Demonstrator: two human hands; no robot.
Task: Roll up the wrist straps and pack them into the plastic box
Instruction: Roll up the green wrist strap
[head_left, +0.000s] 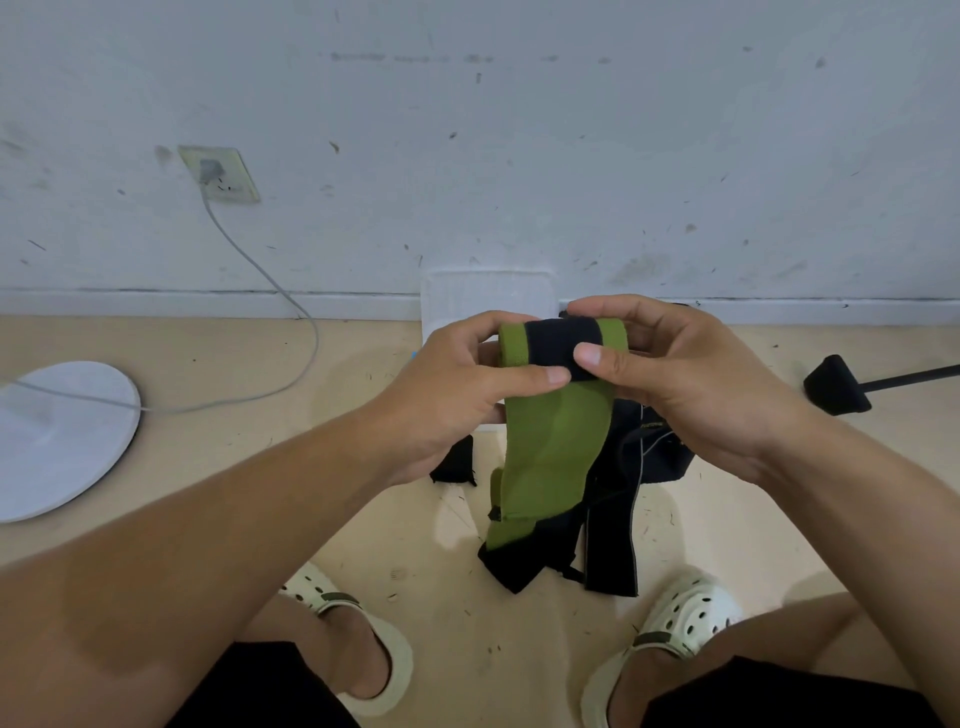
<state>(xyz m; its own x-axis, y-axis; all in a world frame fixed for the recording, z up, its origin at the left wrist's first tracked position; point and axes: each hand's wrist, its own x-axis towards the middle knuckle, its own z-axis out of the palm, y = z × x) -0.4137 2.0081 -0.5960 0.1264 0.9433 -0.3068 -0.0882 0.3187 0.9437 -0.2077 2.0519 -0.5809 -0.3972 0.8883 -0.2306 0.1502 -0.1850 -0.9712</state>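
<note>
Hands meet in front of us over the floor (363, 519): our left hand (447, 384) and our right hand (670, 374) both grip the green wrist strap (550, 447), each with fingers curled over the top of its rolled end and a thumb pressed on the black band wrapped around that roll. We see the roll held level between the two hands, while the loose green tail hangs down from it toward the floor, its lower end reaching the black straps (613, 530) that lie in a heap just beyond our feet. A smaller black piece (454, 462) lies on the floor under our left wrist. Behind the hands, against the wall (519, 156), stands the plastic box (483, 296), pale and mostly hidden by our fingers. To the left we see a white round base (62, 441) with a grey cable (270, 280) running up to a wall socket (221, 174). Our pale clogs (691, 613) show at the bottom.
</note>
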